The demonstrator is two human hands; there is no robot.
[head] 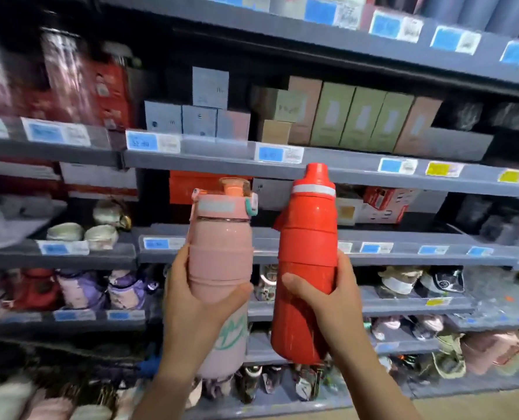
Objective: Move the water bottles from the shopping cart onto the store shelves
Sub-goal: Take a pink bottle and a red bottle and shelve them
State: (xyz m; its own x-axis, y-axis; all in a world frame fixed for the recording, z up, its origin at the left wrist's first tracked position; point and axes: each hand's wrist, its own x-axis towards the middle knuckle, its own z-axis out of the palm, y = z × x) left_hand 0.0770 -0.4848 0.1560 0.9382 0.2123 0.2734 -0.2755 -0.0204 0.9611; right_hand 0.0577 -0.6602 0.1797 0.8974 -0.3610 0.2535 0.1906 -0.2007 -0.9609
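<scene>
Left hand (191, 301) grips pink bottle (220, 262); right hand (328, 295) grips red bottle (308, 253); shelf tags (270, 154) unreadable.

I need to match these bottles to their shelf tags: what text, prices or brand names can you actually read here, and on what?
Nothing reads with certainty.
Blue price tag on the middle shelf rail: digits, perhaps "22.90", too blurred to confirm.
Other blue price tags and yellow tags: blurred, unreadable.
Pink bottle, held by the left hand: teal marking low down, partly hidden, not legible.
Red bottle, held by the right hand: no text visible.
Green boxes: print unreadable.
</scene>
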